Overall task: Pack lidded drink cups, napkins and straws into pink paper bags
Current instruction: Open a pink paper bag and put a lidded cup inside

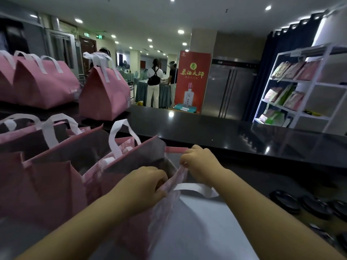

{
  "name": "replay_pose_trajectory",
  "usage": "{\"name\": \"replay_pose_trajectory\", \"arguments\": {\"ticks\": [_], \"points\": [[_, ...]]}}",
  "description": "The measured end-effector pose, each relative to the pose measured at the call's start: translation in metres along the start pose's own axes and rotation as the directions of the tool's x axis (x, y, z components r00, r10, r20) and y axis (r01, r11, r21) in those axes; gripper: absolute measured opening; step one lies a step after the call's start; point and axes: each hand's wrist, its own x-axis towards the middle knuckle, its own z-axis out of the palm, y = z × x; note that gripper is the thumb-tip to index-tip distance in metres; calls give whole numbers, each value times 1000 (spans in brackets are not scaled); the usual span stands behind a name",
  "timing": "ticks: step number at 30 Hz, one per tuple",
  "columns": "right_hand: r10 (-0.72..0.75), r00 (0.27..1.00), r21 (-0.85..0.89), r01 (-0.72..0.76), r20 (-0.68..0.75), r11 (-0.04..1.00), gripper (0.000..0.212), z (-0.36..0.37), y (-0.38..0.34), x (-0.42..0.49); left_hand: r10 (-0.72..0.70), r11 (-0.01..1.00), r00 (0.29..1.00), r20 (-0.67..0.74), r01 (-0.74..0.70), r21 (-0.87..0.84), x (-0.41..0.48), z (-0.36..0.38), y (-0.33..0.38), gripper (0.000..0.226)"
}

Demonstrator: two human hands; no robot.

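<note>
A pink bag (pixel 165 209) with white handles stands open right in front of me on the dark counter. My left hand (pixel 148 182) grips its near rim, fingers curled over the edge. My right hand (pixel 197 162) pinches the right end of the rim and holds it apart. The bag's inside is dark and I cannot tell what it holds. Lidded drink cups (pixel 311 205) with black lids stand at the lower right, clear of both hands.
More open pink bags (pixel 52 173) stand to the left. Closed pink bags (pixel 105 92) sit on the raised black counter (pixel 206 128) behind. A white shelf rack (pixel 300 87) with packets is at right. Two people stand far off by a red banner (pixel 191 79).
</note>
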Motion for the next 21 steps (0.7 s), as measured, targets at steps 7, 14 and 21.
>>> {"name": "replay_pose_trajectory", "arguments": {"ticks": [7,14,21], "points": [[88,996,76,-85,-32,993,16,-9,10,-57,149,985,980,-130,-136,106,-6,-3,-17,13],[176,984,113,-175,6,978,17,-32,-4,-100,138,990,980,-146,-139,5,9,11,-23,7],[257,966,122,-258,21,958,17,-39,-9,-107,109,989,985,-133,-121,-88,21,17,-20,12]]}}
